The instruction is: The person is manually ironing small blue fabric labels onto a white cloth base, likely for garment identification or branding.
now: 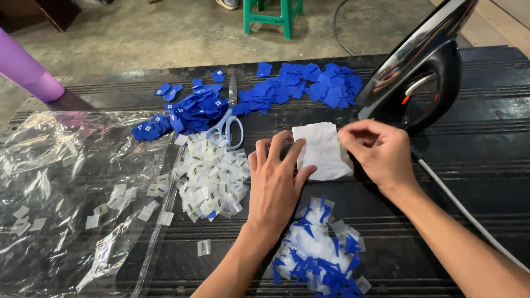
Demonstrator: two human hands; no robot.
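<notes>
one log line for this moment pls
left hand flat on white cloth piece | right hand pinching its right edge | iron upright behind | scissors beside blue labels

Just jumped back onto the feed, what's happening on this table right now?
A person presses a white rectangular cloth piece flat on the dark ribbed table, left hand on its left edge, right hand pinching its right edge. A black-and-silver iron stands upright behind it. Grey-handled scissors lie among blue fabric tags, beside a pile of small white labels.
</notes>
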